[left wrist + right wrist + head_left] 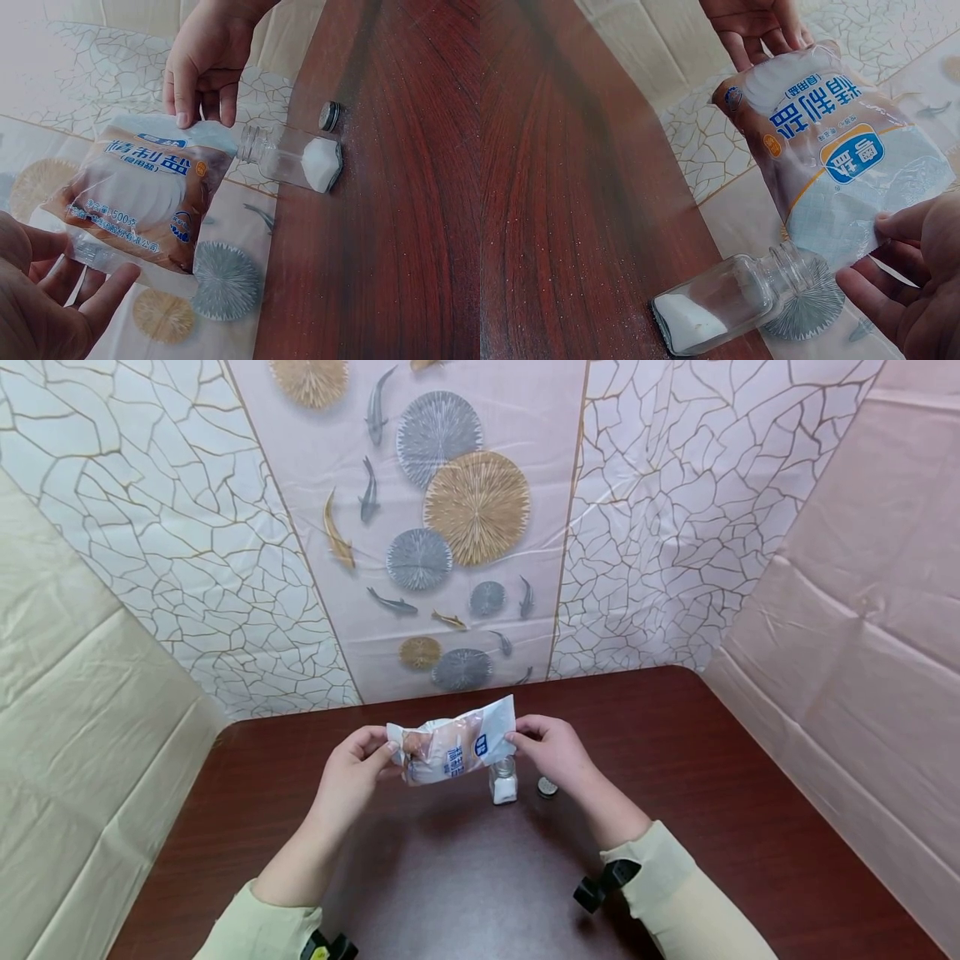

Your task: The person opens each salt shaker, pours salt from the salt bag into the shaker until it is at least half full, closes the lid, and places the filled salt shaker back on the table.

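A: Where is the soft plastic salt bag, brown and white with blue lettering (450, 752)?
B: Raised above the glossy, dark reddish-brown tabletop (465, 868), between the left hand (352, 770) and the right hand (557, 750). Each hand's fingers and thumb pinch one end.
A: How would you handle it well?
B: Keep both pinches firm and move slowly; the loose filling would probably slump toward the lower end.
A: Which way does it point?
B: Its long axis runs crosswise, hand to hand, the pale, logo-bearing end rightward and slightly higher.
A: And around it?
B: A small clear-glass jar with white grains inside (504, 787) stands upright, uncapped, near that end; I can't tell whether they touch. A round silvery-and-black cap (547, 787) lies just beside it.
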